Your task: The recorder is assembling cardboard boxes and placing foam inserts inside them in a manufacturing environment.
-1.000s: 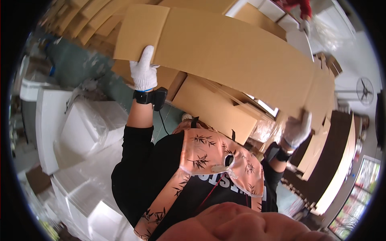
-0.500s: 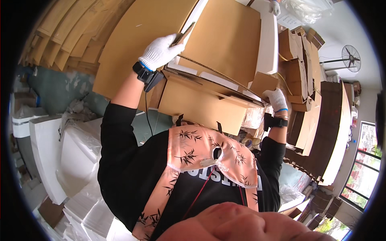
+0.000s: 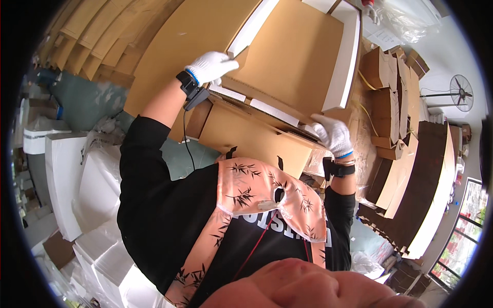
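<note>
A big open cardboard box (image 3: pixel 292 51) lies before me, with white foam strips (image 3: pixel 341 66) standing along its inner sides. My left hand (image 3: pixel 211 66), in a white knitted glove, is at the near left corner, fingers stretched against a small brown corner flap (image 3: pixel 243 60). At the near right corner my right hand (image 3: pixel 333 136), gloved too, rests its outstretched fingers on the near wall's edge. Along that near side, white foam pieces (image 3: pixel 275 112) sit between cardboard layers. A wide cardboard panel (image 3: pixel 251 136) hangs down toward me. The fingertips' undersides are hidden.
Another person's gloved hand (image 3: pixel 371 13) is at the far right corner. Flat cardboard sheets (image 3: pixel 87 36) are stacked at far left, folded cartons (image 3: pixel 385 102) at right. White foam blocks (image 3: pixel 110 262) stand at lower left. A fan (image 3: pixel 461 92) is on the right wall.
The left corner flap went from upright in my left hand to folded inward. The right corner flap has also folded down. My right hand moved left and nearer.
</note>
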Motion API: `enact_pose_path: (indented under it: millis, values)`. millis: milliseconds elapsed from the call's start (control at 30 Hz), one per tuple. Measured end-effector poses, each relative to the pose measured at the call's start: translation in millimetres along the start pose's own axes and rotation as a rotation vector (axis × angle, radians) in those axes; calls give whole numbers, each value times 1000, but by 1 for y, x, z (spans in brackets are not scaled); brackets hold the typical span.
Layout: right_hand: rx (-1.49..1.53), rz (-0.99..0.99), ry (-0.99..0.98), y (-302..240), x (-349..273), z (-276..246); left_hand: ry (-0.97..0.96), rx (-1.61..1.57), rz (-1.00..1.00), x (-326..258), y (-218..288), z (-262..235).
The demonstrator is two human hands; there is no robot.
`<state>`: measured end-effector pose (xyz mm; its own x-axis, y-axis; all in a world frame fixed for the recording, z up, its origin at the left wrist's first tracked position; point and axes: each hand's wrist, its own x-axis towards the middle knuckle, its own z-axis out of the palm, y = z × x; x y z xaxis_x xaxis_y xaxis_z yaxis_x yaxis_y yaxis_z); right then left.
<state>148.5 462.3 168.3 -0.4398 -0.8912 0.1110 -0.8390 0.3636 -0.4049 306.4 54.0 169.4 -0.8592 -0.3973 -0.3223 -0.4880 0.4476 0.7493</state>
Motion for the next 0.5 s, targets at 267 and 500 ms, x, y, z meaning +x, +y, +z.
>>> enact_pose_path:
  millis: [267,500]
  values:
    - [-6,107,-164,10,9,78,453,938,294,-29,-71,56]
    - [206,47,-61,10,-5,66,914,443,288,-119,-84,83]
